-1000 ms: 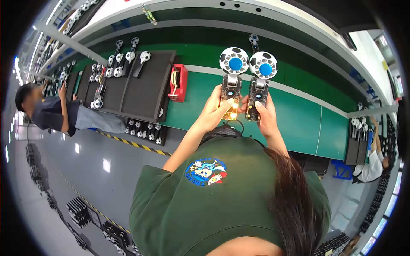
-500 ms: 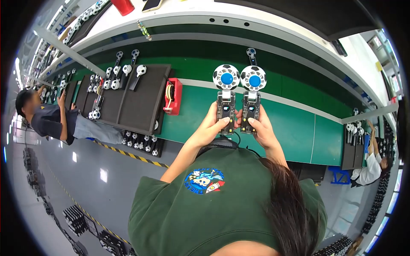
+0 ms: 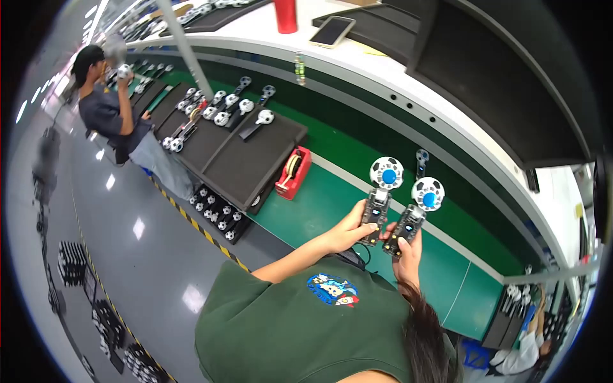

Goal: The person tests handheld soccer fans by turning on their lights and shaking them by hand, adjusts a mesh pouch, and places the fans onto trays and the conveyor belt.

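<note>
The left hand [image 3: 351, 231] grips one fan [image 3: 378, 207] and the right hand [image 3: 410, 255] a second fan [image 3: 415, 214], held apart but so close that an inward wrist turn could knock them together, over the green bench [image 3: 440, 265], with the tape dispenser [image 3: 297, 181] beyond.

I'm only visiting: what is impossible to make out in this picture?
All in the head view:
- Left hand: fingers behind the left device, hidden by its body.
- Right hand: fingers partly hidden by the right device.
- Both devices' lit displays: too small to read.
- Both devices' backs: turned away from the camera.
- Red container: top cut off by the upper edge.
</note>
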The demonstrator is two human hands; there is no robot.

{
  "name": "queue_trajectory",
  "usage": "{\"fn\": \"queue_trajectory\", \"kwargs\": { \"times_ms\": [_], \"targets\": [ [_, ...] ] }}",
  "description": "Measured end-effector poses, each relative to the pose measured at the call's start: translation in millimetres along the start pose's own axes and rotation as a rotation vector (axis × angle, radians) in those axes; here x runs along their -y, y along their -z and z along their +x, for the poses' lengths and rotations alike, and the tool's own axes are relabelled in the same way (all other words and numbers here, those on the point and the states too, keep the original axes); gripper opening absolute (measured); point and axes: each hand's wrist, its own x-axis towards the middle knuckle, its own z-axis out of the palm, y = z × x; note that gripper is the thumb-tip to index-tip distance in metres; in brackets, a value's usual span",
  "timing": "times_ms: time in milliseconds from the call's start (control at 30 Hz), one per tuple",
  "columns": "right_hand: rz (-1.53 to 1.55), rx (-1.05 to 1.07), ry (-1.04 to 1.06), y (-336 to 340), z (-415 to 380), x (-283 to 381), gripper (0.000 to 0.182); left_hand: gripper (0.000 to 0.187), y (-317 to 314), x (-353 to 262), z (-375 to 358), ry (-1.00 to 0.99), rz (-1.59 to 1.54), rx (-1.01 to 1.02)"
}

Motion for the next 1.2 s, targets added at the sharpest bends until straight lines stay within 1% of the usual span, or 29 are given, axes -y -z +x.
{"fn": "queue_trajectory", "kwargs": {
  "times_ms": [100,233,300,333,400,467,500,567,600,633,700,733,767,800,833,867,933,967,1000,1033,1067,1100,1133,1200],
  "targets": [
    [0.022,0.002,0.031,-2,9,5,0.051,0.047,3,-7,0,-0.031,0.019,-0.002],
    [-0.102,0.052,0.157,-4,19,25,0.054,0.048,-5,-28,8,-0.101,-0.027,-0.012],
    [-0.112,0.046,0.204,-6,20,36,0.055,0.049,-6,-38,12,-0.198,-0.014,-0.020],
    [-0.118,0.048,0.248,-8,21,41,0.056,0.049,-6,-41,15,-0.190,-0.016,-0.004],
    [-0.130,0.039,0.336,-9,21,51,0.057,0.053,-4,-50,17,-0.316,-0.041,-0.037],
    [-0.128,0.017,0.415,-7,18,63,0.058,0.050,-3,-67,16,-0.392,0.029,-0.090],
    [-0.133,-0.018,0.419,-6,16,73,0.058,0.053,0,-74,15,-0.419,0.074,-0.145],
    [-0.180,-0.049,0.493,-7,15,101,0.058,0.061,13,-96,19,-0.555,0.162,-0.184],
    [-0.184,-0.036,0.542,-6,17,117,0.055,0.068,12,-112,20,-0.636,0.206,-0.278],
    [-0.132,-0.084,0.603,-11,19,133,0.057,0.068,10,-130,21,-0.650,0.227,-0.429],
    [-0.121,0.043,0.615,10,6,165,0.064,0.054,38,-155,13,-0.557,-0.045,-0.327],
    [-0.182,0.081,0.679,30,-7,185,0.079,0.028,55,-170,10,-0.490,-0.090,-0.112],
    [-0.309,0.012,0.904,33,-21,203,0.078,0.020,61,-189,2,-0.533,0.229,-0.335],
    [-0.797,-0.327,1.213,55,-47,237,0.083,0.016,65,-210,-7,-0.567,0.560,-0.563],
    [-0.627,-0.703,1.514,56,-57,264,0.084,0.028,77,-227,-11,-0.800,0.856,-0.990],
    [-0.396,-1.097,1.768,57,-55,275,0.085,0.028,83,-232,-9,-0.810,0.882,-1.028],
    [-1.178,-0.631,1.106,15,-32,215,0.061,0.006,78,-230,-5,-1.117,1.397,-1.112],
    [-1.569,-0.264,0.950,43,-18,184,0.041,0.004,89,-190,-2,-0.896,1.314,-0.670],
    [-1.923,0.131,0.769,58,10,151,0.034,0.005,91,-152,16,-0.665,1.181,-0.256],
    [-1.972,0.340,0.826,72,42,116,0.029,0.011,98,-114,38,-0.909,1.766,-0.116],
    [-1.759,0.256,0.323,104,59,81,0.023,0.021,123,-71,57,-0.687,1.712,-0.101],
    [-1.160,-0.107,-0.024,128,81,31,0.020,0.027,151,-13,78,-0.279,1.450,-0.253],
    [-0.832,-0.291,-0.178,151,109,-11,0.025,0.032,161,10,105,0.268,1.250,-0.418],
    [-1.158,-0.248,-0.027,225,158,-93,0.028,0.042,207,115,163,0.432,1.222,-0.568]
  ]
}}
